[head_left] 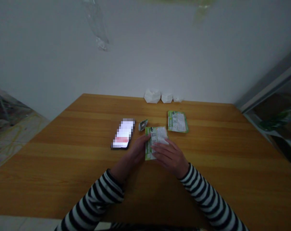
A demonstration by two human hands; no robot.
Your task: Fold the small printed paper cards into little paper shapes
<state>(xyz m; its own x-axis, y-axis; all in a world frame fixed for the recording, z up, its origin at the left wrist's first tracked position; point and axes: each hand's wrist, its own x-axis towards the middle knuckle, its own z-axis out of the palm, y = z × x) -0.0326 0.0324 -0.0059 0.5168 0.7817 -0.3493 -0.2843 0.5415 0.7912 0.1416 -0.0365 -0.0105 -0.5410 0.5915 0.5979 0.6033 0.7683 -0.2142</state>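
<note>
Between both hands is a green and white printed packet [149, 150], raised a little over the table, its printed side facing me. My left hand [137, 149] grips the packet's left edge, thumb on top and the other fingers hidden beneath. Across the lower right of the packet's face lies my right hand [170, 157], its fingers stretched out flat. A similar green and white packet [178, 122] rests on the table beyond my right hand. Just past the held packet's upper left corner sits a small crumpled silvery wrapper [143, 125].
A phone [123, 133] with a lit, blurred screen lies left of my hands on the wooden table [75, 154]. Several crumpled white tissues [152, 96] stand along the back edge against the wall [136, 57]. Clear plastic [102, 43] hangs on that wall.
</note>
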